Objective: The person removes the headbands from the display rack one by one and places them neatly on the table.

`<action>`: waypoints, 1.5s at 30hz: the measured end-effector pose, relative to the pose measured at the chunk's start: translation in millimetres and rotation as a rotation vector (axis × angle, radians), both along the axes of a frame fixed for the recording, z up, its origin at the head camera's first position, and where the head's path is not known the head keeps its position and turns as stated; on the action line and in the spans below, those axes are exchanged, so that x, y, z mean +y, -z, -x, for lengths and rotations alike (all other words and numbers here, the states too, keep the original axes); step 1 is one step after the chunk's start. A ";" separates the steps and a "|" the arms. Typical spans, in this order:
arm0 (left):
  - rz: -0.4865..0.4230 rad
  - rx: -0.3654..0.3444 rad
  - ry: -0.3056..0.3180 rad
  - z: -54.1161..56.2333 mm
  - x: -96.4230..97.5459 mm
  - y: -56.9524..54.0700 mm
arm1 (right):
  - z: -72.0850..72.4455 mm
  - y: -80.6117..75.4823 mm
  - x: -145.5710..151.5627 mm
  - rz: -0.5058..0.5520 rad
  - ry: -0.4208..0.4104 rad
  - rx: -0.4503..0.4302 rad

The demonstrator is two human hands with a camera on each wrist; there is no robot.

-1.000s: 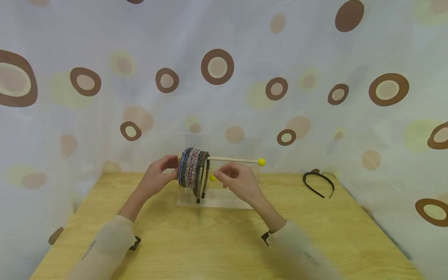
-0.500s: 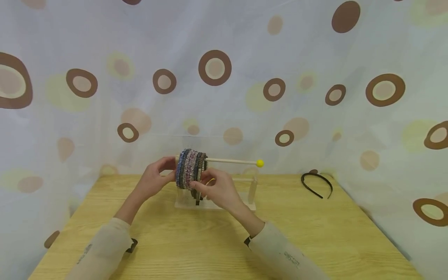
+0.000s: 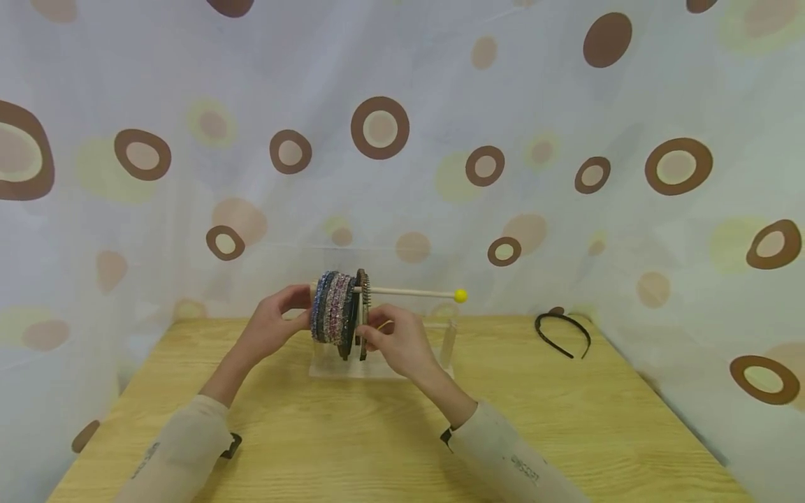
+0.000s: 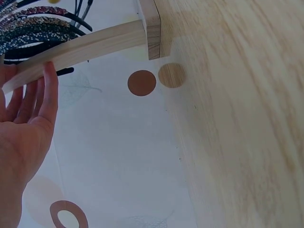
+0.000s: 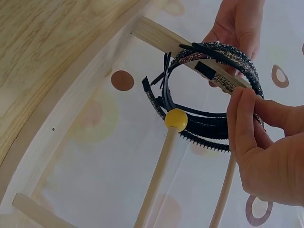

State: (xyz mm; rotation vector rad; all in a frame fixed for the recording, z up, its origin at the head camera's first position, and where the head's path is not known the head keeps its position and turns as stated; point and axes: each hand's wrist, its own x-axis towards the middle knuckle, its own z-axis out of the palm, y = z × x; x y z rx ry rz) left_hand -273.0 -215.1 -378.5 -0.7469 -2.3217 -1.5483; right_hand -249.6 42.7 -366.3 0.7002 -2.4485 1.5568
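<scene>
A bunch of glittery headbands [image 3: 332, 307] hangs on the light wooden rack [image 3: 383, 372], near its left post. My left hand [image 3: 270, 328] holds that post [image 4: 109, 40] from the outside, fingers on one side and thumb on the other. My right hand [image 3: 402, 342] pinches a dark toothed headband [image 3: 365, 279] at the right end of the bunch, with a narrow gap between it and the others. In the right wrist view, my right fingertips [image 5: 244, 118] cover part of the band. Its upper part is still around the rod [image 3: 411, 292].
A yellow ball [image 3: 461, 296] tips the upper rod; another yellow ball [image 5: 176, 120] shows in the right wrist view. A lone black headband [image 3: 553, 344] lies at the back right of the wooden table [image 3: 352, 440]. Behind stands a patterned curtain [image 3: 428, 202].
My right hand has moved left from beside the lower yellow ball to the bunch and now pinches the end headband, which has come slightly apart rightward. My left hand stays at the post.
</scene>
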 end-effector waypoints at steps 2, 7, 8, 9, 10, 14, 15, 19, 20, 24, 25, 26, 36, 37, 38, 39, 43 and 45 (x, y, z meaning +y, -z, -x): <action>-0.002 0.002 0.001 -0.8 0.3 -0.4 | 1.1 0.4 0.6 -0.016 0.019 0.028; -0.011 -0.001 0.001 0.4 -0.7 1.4 | 4.2 1.4 1.9 -0.011 0.070 0.077; -0.013 -0.003 0.002 0.5 -0.9 1.4 | 4.9 1.5 2.1 -0.005 0.077 0.086; -0.015 -0.004 0.002 0.5 -1.1 1.4 | 5.5 1.5 2.4 0.001 0.085 0.099; -0.015 -0.006 0.003 0.8 -1.3 1.3 | 5.9 1.1 2.6 0.009 0.092 0.115; -0.010 -0.010 -0.004 4.8 -2.6 4.7 | 7.9 -0.6 3.9 0.038 0.112 0.192; -0.009 -0.011 -0.006 7.2 -3.2 7.2 | 8.1 -1.5 4.6 0.038 0.120 0.211; -0.013 -0.012 -0.009 18.4 -6.3 19.0 | 8.4 -5.8 10.2 0.008 0.157 0.305; -0.014 -0.012 -0.010 21.3 -7.3 22.0 | 8.3 -7.3 12.1 0.002 0.168 0.324; -0.006 -0.003 -0.011 25.2 -9.9 26.6 | 7.7 -15.6 21.1 0.015 0.201 0.389; -0.004 -0.002 -0.011 25.5 -10.4 26.8 | 7.5 -18.1 23.6 0.032 0.200 0.400; -0.002 0.000 -0.010 25.4 -10.5 26.9 | 7.4 -20.7 26.2 0.049 0.196 0.413; 0.010 0.000 -0.002 25.2 -8.5 25.9 | 1.0 -50.0 61.4 0.130 0.192 0.525; 0.012 0.000 -0.002 24.8 -8.9 26.2 | -3.6 -55.4 63.4 0.137 0.201 0.530; 0.018 0.003 -0.005 24.3 -9.4 26.7 | -4.1 -57.7 67.2 0.141 0.211 0.532; 0.021 0.003 -0.005 23.7 -9.9 27.0 | -4.8 -60.0 71.6 0.145 0.222 0.539; 0.035 0.022 -0.004 23.4 -12.7 27.1 | -7.7 -67.2 92.0 0.114 0.284 0.561; 0.036 0.029 -0.003 24.9 -13.3 26.0 | -5.5 -66.6 106.0 0.093 0.313 0.568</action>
